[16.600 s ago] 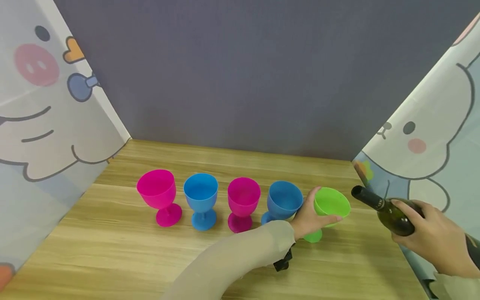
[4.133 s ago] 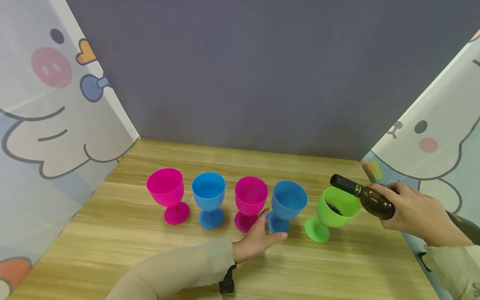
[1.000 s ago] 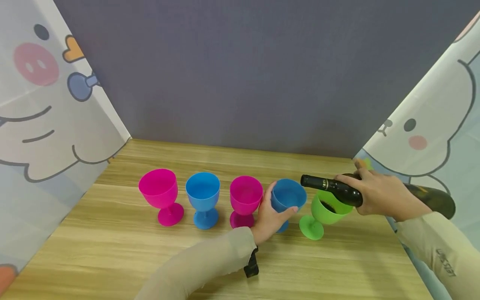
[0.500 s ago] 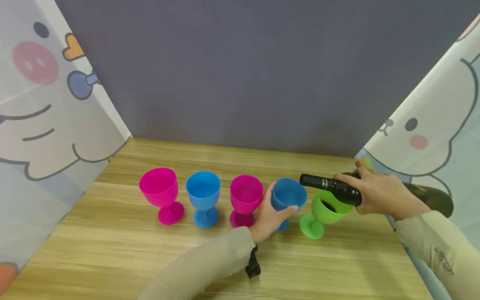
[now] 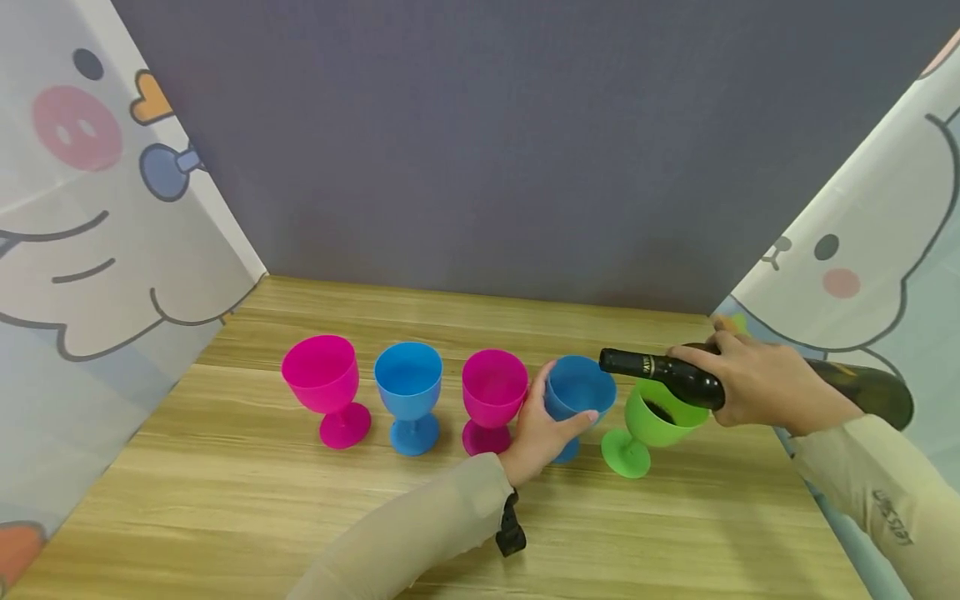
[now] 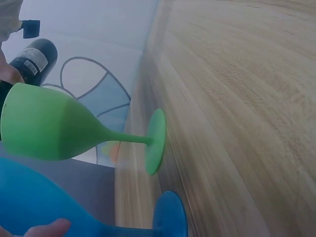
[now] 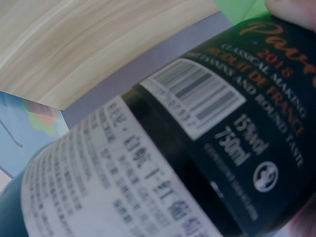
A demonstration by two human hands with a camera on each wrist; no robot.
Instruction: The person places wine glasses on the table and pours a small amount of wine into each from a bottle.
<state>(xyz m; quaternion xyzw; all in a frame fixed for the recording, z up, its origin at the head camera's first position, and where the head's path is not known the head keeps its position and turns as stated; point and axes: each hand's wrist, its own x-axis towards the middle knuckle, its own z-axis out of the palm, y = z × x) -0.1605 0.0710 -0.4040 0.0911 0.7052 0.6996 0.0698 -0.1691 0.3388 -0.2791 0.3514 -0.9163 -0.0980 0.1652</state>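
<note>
My left hand (image 5: 542, 429) holds the bowl of the right-hand blue goblet (image 5: 581, 387), thumb and fingers around it. The goblet stands upright, its stem partly behind the hand. In my right hand (image 5: 776, 385) is a dark wine bottle (image 5: 678, 382), gripped round its body and lying almost level. Its mouth is at the right rim of that blue goblet; no stream of liquid shows. Under the bottle neck stands a green goblet (image 5: 628, 454) with dark liquid inside. The right wrist view shows the bottle's printed label (image 7: 118, 182) close up.
To the left, in a row on the wooden table (image 5: 300, 517), stand a pink goblet (image 5: 495, 387), another blue goblet (image 5: 408, 379) and another pink goblet (image 5: 321, 375). A grey panel (image 5: 465, 150) closes the back, with cartoon-printed sheets (image 5: 97, 200) at both sides.
Since the oldest frame, my left hand has moved from the green goblet to the blue one, and the bottle has come left. Dark liquid has appeared in the green goblet. Lately both hands barely move.
</note>
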